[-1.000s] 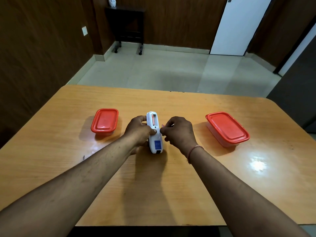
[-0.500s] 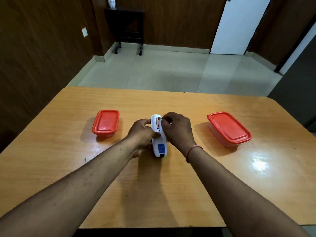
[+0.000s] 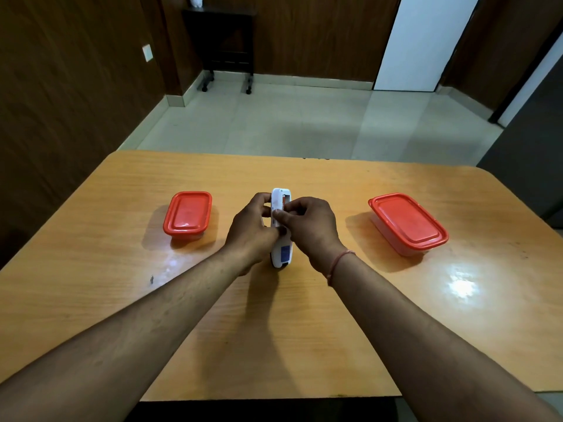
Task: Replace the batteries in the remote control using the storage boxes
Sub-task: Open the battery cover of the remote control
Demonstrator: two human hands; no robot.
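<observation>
While the left hand (image 3: 253,229) gripped the remote (image 3: 281,226) mid-table, between two lidded boxes, the right hand (image 3: 307,223) pinched at its open battery bay. Light, stiff, slick plastic; best held by its long edges.

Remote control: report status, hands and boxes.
Left hand grips remote; right hand works its open compartment. Left box and right box lidded. Nothing in the way.
</observation>
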